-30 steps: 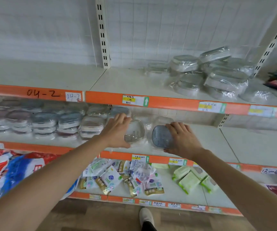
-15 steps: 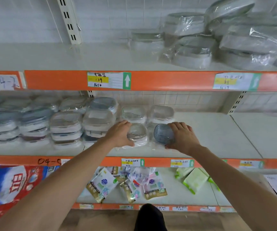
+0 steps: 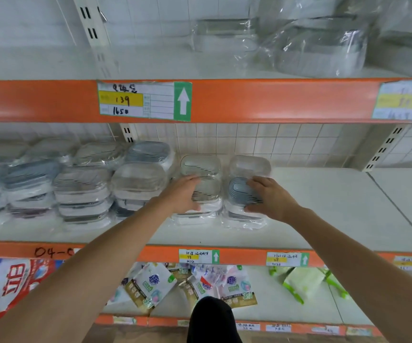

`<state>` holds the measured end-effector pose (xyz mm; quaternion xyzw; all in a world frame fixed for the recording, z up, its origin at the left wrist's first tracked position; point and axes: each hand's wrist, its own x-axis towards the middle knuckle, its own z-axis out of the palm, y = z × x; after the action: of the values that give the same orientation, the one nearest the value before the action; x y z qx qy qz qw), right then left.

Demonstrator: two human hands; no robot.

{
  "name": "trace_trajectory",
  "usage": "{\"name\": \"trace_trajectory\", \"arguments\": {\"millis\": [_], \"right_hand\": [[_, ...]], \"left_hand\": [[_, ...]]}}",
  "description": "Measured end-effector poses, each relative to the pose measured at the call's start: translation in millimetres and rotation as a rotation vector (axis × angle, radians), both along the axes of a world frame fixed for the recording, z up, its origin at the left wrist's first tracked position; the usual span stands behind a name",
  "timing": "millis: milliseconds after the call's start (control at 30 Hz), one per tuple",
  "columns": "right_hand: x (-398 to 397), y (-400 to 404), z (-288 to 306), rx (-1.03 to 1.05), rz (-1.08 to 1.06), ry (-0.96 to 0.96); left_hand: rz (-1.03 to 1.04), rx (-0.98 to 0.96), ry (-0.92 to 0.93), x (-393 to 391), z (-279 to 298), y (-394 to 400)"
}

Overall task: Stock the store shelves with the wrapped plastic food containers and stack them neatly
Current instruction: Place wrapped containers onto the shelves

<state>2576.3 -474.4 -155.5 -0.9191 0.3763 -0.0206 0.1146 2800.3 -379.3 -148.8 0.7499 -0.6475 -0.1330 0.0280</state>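
At the frame's centre, the left hand [image 3: 184, 193] gripped the clear wrapped container [image 3: 206, 191] and the right hand [image 3: 270, 198] gripped the grey-lidded one [image 3: 241, 191], both on short stacks; each probably needed squaring with the rows behind

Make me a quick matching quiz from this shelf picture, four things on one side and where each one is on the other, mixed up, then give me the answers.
Things:
1. left hand
2. right hand
3. price label reading 139
4. green packets

Places:
A. on the orange edge of the top shelf
B. on the blue-lidded container, middle shelf
C. on the bottom shelf, to the right
D. on the clear-lidded container, middle shelf

Pairs: 1-D, 2-B, 3-A, 4-C
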Motion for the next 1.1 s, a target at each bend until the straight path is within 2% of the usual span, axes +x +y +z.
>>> {"name": "trace_trajectory", "arguments": {"millis": [333, 533, 667, 833, 1100], "right_hand": [[11, 20, -1, -0.139, -0.072, 0.081], [3, 45, 10, -0.157, -0.030, 0.091], [-4, 76, 23, -0.117, 0.066, 0.097], [-11, 118, 68, -0.142, 0.173, 0.149], [-35, 184, 174, -0.247, 0.140, 0.160]], "left_hand": [[0.014, 0.057, -0.274, -16, -3, 0], [-0.102, -0.098, -0.313, -32, 12, 25], [-0.123, -0.066, -0.292, -45, 30, 54], [-0.195, 0.007, -0.294, -54, 70, 102], [-0.168, -0.158, -0.327, -69, 184, 164]]}}
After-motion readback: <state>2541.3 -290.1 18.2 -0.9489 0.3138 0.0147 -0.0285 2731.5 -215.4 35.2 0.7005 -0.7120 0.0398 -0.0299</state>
